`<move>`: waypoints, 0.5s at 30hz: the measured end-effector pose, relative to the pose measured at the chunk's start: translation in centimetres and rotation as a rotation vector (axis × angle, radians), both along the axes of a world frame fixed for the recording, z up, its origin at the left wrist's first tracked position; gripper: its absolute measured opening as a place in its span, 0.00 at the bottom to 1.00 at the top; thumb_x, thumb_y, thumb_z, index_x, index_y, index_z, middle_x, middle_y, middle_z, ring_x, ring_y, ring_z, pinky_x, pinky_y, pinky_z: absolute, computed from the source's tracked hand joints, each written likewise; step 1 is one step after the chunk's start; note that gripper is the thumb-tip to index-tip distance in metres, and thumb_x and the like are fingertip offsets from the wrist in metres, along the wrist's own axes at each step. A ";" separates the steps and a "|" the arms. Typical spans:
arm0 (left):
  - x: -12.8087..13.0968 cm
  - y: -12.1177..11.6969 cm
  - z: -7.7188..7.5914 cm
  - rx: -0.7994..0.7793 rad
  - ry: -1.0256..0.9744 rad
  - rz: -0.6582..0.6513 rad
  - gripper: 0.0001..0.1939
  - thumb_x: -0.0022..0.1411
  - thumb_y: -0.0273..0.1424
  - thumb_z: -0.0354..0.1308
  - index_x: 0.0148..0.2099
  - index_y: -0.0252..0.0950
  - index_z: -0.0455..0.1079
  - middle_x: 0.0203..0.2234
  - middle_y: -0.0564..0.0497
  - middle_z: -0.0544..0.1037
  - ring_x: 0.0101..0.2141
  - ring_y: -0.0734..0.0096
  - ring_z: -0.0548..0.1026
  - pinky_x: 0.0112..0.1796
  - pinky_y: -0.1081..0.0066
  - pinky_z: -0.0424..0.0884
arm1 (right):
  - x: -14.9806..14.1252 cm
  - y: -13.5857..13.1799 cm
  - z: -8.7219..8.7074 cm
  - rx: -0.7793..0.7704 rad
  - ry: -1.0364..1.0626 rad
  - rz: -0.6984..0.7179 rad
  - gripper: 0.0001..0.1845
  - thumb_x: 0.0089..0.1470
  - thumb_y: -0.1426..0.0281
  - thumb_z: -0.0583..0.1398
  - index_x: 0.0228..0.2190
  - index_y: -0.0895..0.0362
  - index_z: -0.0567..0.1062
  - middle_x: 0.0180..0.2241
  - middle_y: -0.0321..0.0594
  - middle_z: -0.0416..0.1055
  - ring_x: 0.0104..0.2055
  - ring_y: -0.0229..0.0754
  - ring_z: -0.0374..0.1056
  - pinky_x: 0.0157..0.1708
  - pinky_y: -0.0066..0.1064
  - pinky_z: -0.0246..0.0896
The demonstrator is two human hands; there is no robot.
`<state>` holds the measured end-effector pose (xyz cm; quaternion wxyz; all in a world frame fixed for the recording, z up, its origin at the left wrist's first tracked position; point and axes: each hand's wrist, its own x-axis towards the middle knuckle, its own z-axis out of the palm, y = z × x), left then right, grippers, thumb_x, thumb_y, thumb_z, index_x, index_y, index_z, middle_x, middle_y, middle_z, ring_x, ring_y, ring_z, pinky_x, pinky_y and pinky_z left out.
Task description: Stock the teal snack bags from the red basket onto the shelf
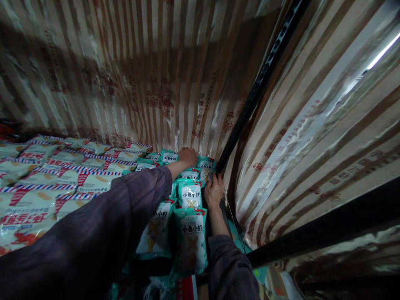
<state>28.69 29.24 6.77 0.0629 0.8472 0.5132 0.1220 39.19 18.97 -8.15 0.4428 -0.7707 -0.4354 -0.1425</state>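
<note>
1. at the bottom centre of the frame, the nearest green packet [190, 246] lies with its long axis running up the frame; a wider green packet [153, 239] lies just to its left.
2. beyond the nearest one, the middle green packet [191, 195] lies in the same line, between the left forearm and the right hand.
3. the right hand [214, 191], right of centre, is partly open, its fingers slightly spread and reaching up the frame to the lower edge of the corner green packet [206, 166]; whether they grip it or only touch it, i cannot tell.
4. the corner packet is just up and left of the right hand, and to the right of the left hand [188, 156]; its long axis seems to run up the frame. the right hand is the nearer one.
5. the left hand is bent over the back rows, its fingers mostly hidden; how open it is and what it holds, i cannot tell.
6. red-and-white packets [28, 218] fill the left side in overlapping rows.
7. striped sheeting [168, 62] hangs behind, with a black pole [265, 71] slanting to the upper right.
</note>
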 end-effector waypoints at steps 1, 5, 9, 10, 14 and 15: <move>-0.3 -1.0 0.4 0.003 0.003 -0.023 0.19 0.62 0.26 0.48 0.52 0.28 0.72 0.48 0.37 0.76 0.53 0.58 0.70 0.52 0.64 0.65 | 0.0 0.0 -0.2 0.000 0.010 0.004 0.25 0.58 0.69 0.48 0.53 0.62 0.71 0.58 0.56 0.63 0.60 0.53 0.57 0.59 0.49 0.52; -2.2 -6.2 2.1 0.007 0.096 -0.229 0.19 0.64 0.26 0.47 0.51 0.32 0.73 0.53 0.40 0.74 0.59 0.56 0.64 0.58 0.57 0.58 | 0.2 0.0 -0.6 -0.024 0.020 0.043 0.25 0.58 0.69 0.49 0.53 0.62 0.71 0.59 0.56 0.62 0.62 0.54 0.55 0.60 0.51 0.50; -5.5 -12.2 2.6 -0.046 0.184 -0.460 0.20 0.62 0.34 0.52 0.56 0.35 0.70 0.64 0.40 0.60 0.66 0.50 0.50 0.61 0.50 0.51 | 0.4 -0.3 -0.6 -0.063 0.013 0.097 0.24 0.57 0.68 0.51 0.53 0.60 0.71 0.59 0.53 0.62 0.62 0.54 0.52 0.61 0.50 0.49; -6.5 -13.5 2.5 -0.050 0.192 -0.537 0.22 0.62 0.35 0.54 0.57 0.34 0.68 0.66 0.39 0.56 0.66 0.48 0.49 0.61 0.48 0.50 | 0.5 -0.3 -0.7 -0.070 0.017 0.105 0.24 0.56 0.69 0.52 0.53 0.59 0.72 0.59 0.52 0.62 0.62 0.54 0.52 0.61 0.49 0.49; -10.5 -17.5 0.2 0.028 0.144 -0.706 0.27 0.60 0.34 0.57 0.61 0.34 0.63 0.67 0.36 0.51 0.67 0.46 0.45 0.61 0.45 0.49 | 0.4 -0.3 -0.8 -0.080 0.044 0.099 0.24 0.55 0.73 0.51 0.51 0.59 0.74 0.59 0.51 0.61 0.63 0.53 0.52 0.61 0.48 0.49; -11.3 -18.1 -0.7 0.061 0.139 -0.715 0.26 0.60 0.34 0.57 0.60 0.33 0.63 0.67 0.35 0.51 0.67 0.45 0.45 0.61 0.46 0.50 | 0.4 -0.3 -0.8 -0.084 0.045 0.096 0.24 0.54 0.74 0.51 0.51 0.59 0.74 0.59 0.52 0.61 0.63 0.53 0.52 0.61 0.47 0.49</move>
